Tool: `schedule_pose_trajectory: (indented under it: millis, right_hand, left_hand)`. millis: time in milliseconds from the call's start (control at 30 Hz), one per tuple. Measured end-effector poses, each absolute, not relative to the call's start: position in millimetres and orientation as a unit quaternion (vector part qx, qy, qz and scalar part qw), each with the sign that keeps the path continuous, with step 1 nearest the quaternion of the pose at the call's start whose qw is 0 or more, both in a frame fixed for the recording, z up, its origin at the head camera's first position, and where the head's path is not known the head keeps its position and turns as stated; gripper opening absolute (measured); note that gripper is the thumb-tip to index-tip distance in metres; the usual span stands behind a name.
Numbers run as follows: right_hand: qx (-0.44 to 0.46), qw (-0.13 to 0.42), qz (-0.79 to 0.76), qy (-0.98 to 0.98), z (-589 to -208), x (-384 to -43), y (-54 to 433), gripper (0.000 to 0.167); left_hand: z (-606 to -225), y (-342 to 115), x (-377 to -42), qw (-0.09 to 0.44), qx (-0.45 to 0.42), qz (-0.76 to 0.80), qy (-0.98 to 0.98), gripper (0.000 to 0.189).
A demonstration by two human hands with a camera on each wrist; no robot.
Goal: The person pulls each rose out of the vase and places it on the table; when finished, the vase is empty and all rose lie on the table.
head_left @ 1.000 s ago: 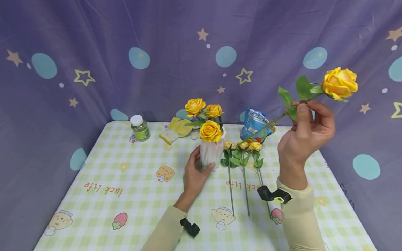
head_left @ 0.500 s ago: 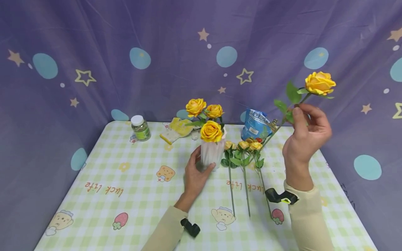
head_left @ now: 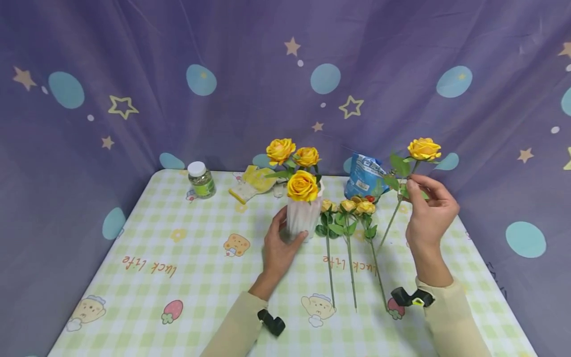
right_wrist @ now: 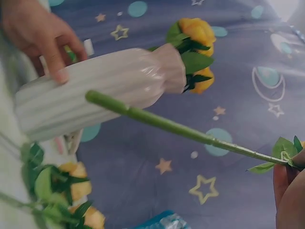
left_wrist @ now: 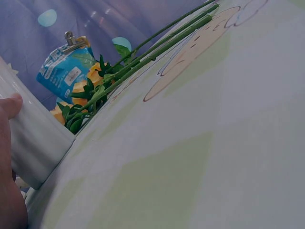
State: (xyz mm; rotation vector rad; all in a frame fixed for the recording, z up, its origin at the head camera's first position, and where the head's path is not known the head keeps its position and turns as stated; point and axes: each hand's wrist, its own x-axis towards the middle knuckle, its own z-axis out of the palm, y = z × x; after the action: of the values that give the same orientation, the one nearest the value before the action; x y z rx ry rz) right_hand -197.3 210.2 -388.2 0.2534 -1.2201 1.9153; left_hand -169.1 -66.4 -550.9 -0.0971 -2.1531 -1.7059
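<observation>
A white ribbed vase (head_left: 303,218) stands upright on the table with several yellow roses (head_left: 302,186) in its mouth. Round its lower part my left hand (head_left: 279,250) curls, thumb in front; the left wrist view shows the thumb (left_wrist: 11,106) against the vase wall. To the right, above the table, my right hand (head_left: 431,210) pinches the leafy stem of another yellow rose (head_left: 424,149) just under its bloom. That stem (right_wrist: 171,127) slants down and to the left, its cut end free in the air. Three more roses (head_left: 348,206) lie side by side between vase and right hand.
At the back right sits a blue bag (head_left: 363,178), closed with a metal clip (left_wrist: 71,42). A yellow and white glove (head_left: 254,183) lies behind the vase, and a white-lidded jar (head_left: 202,180) stands back left. A checked cloth (head_left: 147,238) covers the table; a purple curtain (head_left: 250,39) hangs behind.
My right hand has lowered the rose and turned it more upright, with the bloom moving left and down. My left hand and the vase have stayed in place.
</observation>
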Motion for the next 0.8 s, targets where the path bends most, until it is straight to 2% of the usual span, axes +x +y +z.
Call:
schedule_pose_trajectory:
  millis: [433, 800]
  right_hand:
    - [0.056, 0.342, 0.743, -0.572, -427, -183, 240, 0.017]
    - [-0.038, 0.263, 0.704, -0.659, -452, -174, 266, 0.017]
  left_hand:
    - [-552, -66, -170, 0.194, -0.041, -0.617, -0.761, 0.08]
    - [-553, -67, -170, 0.19, -0.041, -0.618, -0.762, 0.08]
